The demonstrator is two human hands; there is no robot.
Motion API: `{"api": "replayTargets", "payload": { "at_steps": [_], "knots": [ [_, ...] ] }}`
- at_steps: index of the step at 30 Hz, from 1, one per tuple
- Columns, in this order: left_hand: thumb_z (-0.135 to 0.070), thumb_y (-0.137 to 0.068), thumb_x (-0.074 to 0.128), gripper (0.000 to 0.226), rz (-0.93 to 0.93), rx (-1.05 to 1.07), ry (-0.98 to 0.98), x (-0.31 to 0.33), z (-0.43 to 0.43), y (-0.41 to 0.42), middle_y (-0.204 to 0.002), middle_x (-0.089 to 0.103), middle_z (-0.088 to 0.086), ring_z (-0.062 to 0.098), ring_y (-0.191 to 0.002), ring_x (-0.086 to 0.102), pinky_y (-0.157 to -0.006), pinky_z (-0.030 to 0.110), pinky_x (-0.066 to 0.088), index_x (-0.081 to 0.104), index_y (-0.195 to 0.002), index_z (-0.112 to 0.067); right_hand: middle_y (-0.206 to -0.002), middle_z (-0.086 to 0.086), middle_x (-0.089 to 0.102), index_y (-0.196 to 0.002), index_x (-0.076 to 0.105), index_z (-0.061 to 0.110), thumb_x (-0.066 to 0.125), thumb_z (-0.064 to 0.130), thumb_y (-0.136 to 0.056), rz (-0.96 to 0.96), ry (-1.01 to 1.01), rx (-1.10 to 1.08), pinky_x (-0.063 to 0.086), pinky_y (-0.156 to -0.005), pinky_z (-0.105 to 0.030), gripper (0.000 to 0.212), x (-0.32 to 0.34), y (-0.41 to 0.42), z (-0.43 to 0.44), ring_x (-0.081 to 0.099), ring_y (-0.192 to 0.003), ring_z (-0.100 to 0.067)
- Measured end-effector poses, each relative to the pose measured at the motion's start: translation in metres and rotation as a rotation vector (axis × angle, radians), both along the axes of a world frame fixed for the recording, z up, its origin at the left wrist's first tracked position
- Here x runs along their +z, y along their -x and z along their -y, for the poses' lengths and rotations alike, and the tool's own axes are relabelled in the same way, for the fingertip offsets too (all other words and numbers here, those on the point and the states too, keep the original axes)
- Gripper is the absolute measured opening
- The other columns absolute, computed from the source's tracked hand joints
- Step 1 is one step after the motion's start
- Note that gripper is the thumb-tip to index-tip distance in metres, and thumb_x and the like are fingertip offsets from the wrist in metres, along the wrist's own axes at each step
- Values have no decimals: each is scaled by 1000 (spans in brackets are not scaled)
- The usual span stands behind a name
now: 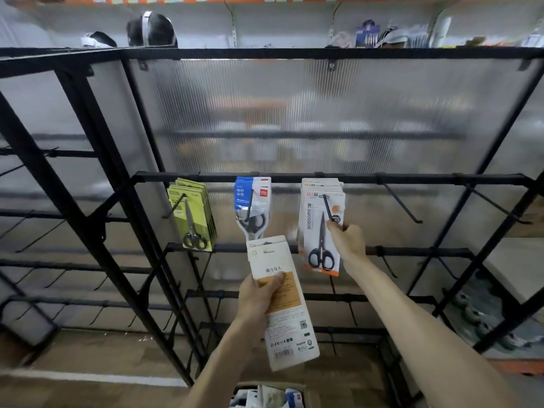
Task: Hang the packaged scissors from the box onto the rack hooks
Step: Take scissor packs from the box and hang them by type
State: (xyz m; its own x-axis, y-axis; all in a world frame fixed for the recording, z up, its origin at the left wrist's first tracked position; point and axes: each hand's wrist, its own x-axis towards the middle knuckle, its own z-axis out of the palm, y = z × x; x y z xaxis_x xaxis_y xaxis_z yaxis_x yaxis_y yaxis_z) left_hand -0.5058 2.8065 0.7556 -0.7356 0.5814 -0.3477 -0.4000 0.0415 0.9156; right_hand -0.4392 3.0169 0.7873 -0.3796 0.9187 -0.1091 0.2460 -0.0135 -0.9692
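My left hand [259, 298] grips a stack of white-and-orange scissor packs [287, 307], back side facing me, below the middle of the rack. My right hand [347, 240] pinches the right edge of the front white pack [321, 231] that hangs with others on a black hook [327, 206]. To the left, blue-and-white packs [251, 207] hang on another hook, and green packs [192, 214] on a third. The open cardboard box [270, 394] with more packs sits at the bottom edge, partly cut off.
The black metal rack [294, 178] has a ribbed translucent back panel and several bare hooks to the right [403, 206] and on lower rails. Another black rack [73, 201] stands to the left. A person's head [151, 29] shows behind the top rail. Goods lie at lower right.
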Motion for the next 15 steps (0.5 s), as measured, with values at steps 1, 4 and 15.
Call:
{"api": "replayTargets", "payload": {
  "at_steps": [1,4,15],
  "knots": [
    [-11,-88,76,24,9,-17,-10,2,-1,-2,-94,79,6,21,-81,77,-70,36,62,65,-109,-11,-87,-8,74,-86,68,8,62,32,-93,11,9,-8,57,-76,-44,26,-2,1,-2,70,-83,-26],
    [-12,-88,76,26,18,-74,-24,6,-1,-8,-94,79,4,22,-85,77,-72,38,63,65,-112,-12,-113,-6,61,-118,53,2,64,46,-91,138,-36,-42,50,-76,-35,52,-3,-12,6,61,-99,-27],
    [-11,-89,76,24,28,-150,-54,15,-24,-50,-94,80,7,27,-85,77,-77,44,61,68,-111,-12,-93,4,76,-99,69,18,72,35,-90,88,35,391,56,-74,-22,19,-9,-103,94,73,-84,-6]
  ]
}}
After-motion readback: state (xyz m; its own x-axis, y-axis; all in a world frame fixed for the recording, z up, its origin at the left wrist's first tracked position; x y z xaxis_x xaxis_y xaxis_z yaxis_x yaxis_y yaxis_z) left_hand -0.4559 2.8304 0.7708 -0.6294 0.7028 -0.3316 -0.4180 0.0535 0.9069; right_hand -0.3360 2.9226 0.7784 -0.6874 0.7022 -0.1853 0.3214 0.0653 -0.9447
